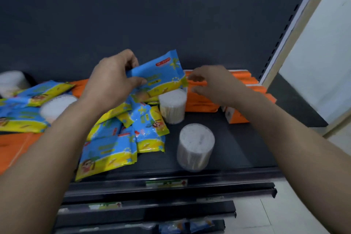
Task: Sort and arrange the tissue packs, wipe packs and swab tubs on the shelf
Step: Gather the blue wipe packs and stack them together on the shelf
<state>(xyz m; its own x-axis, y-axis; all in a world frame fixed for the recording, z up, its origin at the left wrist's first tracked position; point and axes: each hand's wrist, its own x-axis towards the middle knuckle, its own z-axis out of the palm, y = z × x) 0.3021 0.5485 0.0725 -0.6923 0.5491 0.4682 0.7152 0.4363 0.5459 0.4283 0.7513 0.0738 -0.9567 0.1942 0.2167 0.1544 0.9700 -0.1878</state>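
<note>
Dark shelf (237, 150), matte flat deck, dark back panel behind both hands; pale wall beyond the right forearm. Orange tissue packs (201, 100), boxy with crisp edges, sit stacked directly under and beyond the right hand (214, 85). Glossy blue-and-yellow wipe packs (114, 148), crinkled film, lie heaped loosely below the left hand (112, 85) and under its forearm; more spread to its left. Left hand grips one wipe pack (159, 76) by its end, thumb on the face, raised clear of the heap and tilted. Right hand hovers slack, fingers curled, gripping nothing, just beside that pack's far edge. Clear cylindrical swab tubs: one (172, 105) upright between the hands, another (195, 146) nearer the front edge, below the right hand. Image blurred.
</note>
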